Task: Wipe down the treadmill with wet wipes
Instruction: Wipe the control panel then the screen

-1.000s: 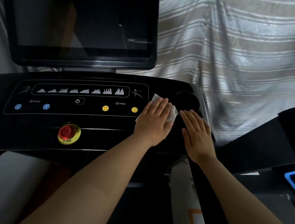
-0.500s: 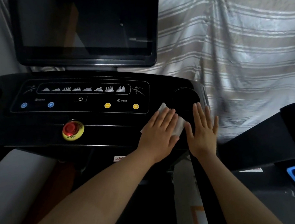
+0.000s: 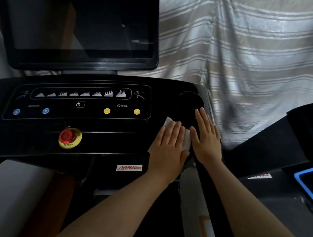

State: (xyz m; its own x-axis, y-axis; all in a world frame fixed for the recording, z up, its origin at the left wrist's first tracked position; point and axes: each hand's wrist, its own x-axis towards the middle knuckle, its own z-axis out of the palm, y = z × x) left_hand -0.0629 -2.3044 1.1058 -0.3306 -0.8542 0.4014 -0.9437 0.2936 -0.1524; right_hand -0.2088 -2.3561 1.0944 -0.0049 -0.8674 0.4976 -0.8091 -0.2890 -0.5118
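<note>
**Pressing wet wipe flat on treadmill console, right end**

Left hand (image 3: 167, 151): palm down, fingers straight and close together, lying flat on top of the wet wipe (image 3: 187, 141). No curl and no pinch; the wipe is held only by downward pressure.

Wet wipe: white, spread on the glossy black console (image 3: 109, 146), just right of the outlined button panel and below the round recess (image 3: 190, 103). One corner shows past the fingertips, one edge strip shows between the two hands, and a small piece shows at the left of the wrist.

Right hand (image 3: 206, 142): palm down, fingers straight and slightly fanned, holding nothing. It rests on the console's right edge, with the fingertips at the rim of the recess.

Red stop button (image 3: 69, 137) on its yellow ring sits well left of the hands. Yellow speed buttons (image 3: 136, 112) are near the wipe's far corner. Dark screen (image 3: 81, 14) stands above the console. Striped curtain (image 3: 267, 63) hangs behind.
</note>
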